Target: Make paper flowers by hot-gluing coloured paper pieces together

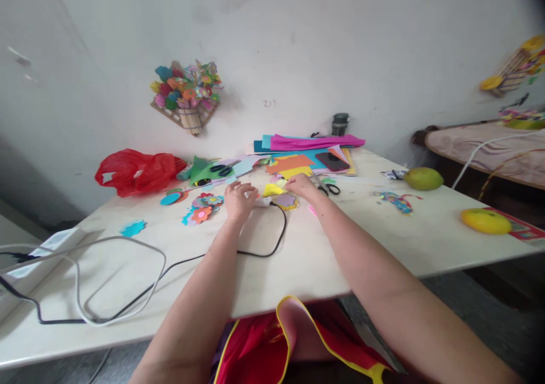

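Note:
My left hand (pixel 239 202) is over the table with its fingers loosely bent and apart, beside a white device (pixel 262 202) with a black cord. Nothing shows in its grasp. My right hand (pixel 300 186) is closed, fingertips pinched at the edge of a yellow paper piece (pixel 273 190) that lies between both hands. Under and beside this are layered paper flowers with a purple one (pixel 289 203). Just right of my right hand rest black-handled scissors (pixel 330 189). Stacked paper flowers (pixel 201 209) in red, orange and blue lie left of my left hand.
Coloured paper sheets (pixel 293 161) and a phone (pixel 331 161) lie at the back, near a red plastic bag (pixel 138 171). More scissors (pixel 224 169) rest there. Cables cross the left side from a power strip (pixel 42 253). Two mangoes (pixel 423 178) sit at the right.

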`<action>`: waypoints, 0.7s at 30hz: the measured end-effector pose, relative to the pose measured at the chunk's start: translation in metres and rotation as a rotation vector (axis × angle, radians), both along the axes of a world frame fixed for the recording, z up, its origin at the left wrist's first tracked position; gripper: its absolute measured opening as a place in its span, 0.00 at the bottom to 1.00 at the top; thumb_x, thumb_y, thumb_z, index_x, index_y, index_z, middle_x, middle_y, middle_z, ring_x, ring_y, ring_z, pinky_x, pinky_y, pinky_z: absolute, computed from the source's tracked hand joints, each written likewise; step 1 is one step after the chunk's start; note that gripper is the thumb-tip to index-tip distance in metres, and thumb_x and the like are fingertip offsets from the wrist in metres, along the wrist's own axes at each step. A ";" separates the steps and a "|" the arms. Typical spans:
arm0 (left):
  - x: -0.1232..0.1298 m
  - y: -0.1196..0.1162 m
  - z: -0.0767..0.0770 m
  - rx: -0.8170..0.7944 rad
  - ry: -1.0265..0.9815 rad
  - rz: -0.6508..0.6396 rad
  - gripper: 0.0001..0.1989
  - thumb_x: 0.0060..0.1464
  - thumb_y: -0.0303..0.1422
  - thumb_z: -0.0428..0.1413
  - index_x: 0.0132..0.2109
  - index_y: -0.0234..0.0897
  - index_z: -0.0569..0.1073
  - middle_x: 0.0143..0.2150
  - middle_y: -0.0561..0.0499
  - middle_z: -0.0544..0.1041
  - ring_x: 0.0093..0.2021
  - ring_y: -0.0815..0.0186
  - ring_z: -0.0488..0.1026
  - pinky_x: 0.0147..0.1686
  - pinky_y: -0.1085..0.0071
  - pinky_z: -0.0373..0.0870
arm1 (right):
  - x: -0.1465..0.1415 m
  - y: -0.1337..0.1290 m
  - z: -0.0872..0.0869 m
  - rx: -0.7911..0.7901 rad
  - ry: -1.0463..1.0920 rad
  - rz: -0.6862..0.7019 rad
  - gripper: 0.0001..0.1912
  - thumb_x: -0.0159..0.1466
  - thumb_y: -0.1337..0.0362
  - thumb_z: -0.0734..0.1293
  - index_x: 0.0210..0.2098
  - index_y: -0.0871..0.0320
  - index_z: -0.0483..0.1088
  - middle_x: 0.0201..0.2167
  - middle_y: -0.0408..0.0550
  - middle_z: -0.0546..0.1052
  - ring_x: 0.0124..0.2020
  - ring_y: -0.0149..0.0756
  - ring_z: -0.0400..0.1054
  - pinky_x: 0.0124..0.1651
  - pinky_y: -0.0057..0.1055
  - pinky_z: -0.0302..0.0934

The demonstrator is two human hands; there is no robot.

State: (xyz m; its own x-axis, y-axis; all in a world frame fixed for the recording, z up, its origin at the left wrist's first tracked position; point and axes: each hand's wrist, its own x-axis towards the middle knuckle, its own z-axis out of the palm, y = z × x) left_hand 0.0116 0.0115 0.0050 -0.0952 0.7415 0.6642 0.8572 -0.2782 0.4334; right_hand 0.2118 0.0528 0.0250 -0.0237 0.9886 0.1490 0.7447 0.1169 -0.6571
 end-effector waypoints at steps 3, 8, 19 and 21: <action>0.000 0.001 0.000 -0.007 0.042 -0.023 0.09 0.47 0.35 0.56 0.37 0.42 0.77 0.43 0.51 0.78 0.52 0.58 0.65 0.55 0.60 0.56 | -0.001 0.002 -0.002 0.007 0.095 0.036 0.08 0.51 0.66 0.65 0.28 0.61 0.75 0.17 0.42 0.72 0.22 0.29 0.66 0.26 0.21 0.56; 0.002 0.002 -0.001 0.004 0.123 -0.056 0.17 0.45 0.38 0.59 0.45 0.42 0.74 0.44 0.48 0.76 0.55 0.58 0.63 0.58 0.59 0.50 | -0.007 -0.003 0.002 -0.004 0.253 0.075 0.08 0.52 0.64 0.65 0.27 0.62 0.73 0.10 0.38 0.64 0.15 0.26 0.60 0.20 0.21 0.51; 0.009 0.000 0.000 -0.082 0.198 -0.059 0.25 0.42 0.38 0.61 0.50 0.41 0.71 0.53 0.42 0.70 0.59 0.57 0.60 0.61 0.56 0.44 | -0.015 -0.013 0.006 -0.110 0.477 0.123 0.02 0.55 0.71 0.64 0.28 0.63 0.69 0.19 0.43 0.73 0.16 0.24 0.64 0.19 0.20 0.55; 0.007 0.002 -0.002 -0.093 0.192 -0.055 0.24 0.43 0.39 0.61 0.50 0.42 0.71 0.53 0.42 0.70 0.58 0.57 0.60 0.61 0.56 0.45 | -0.015 -0.012 0.004 -0.133 0.523 0.122 0.04 0.57 0.68 0.64 0.32 0.63 0.69 0.26 0.46 0.75 0.17 0.24 0.65 0.20 0.20 0.57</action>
State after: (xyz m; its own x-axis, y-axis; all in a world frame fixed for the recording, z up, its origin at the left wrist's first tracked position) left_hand 0.0189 0.0138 0.0028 0.0687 0.8007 0.5951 0.9113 -0.2931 0.2892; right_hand 0.1963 0.0412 0.0288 -0.0956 0.9944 0.0454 0.3015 0.0724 -0.9507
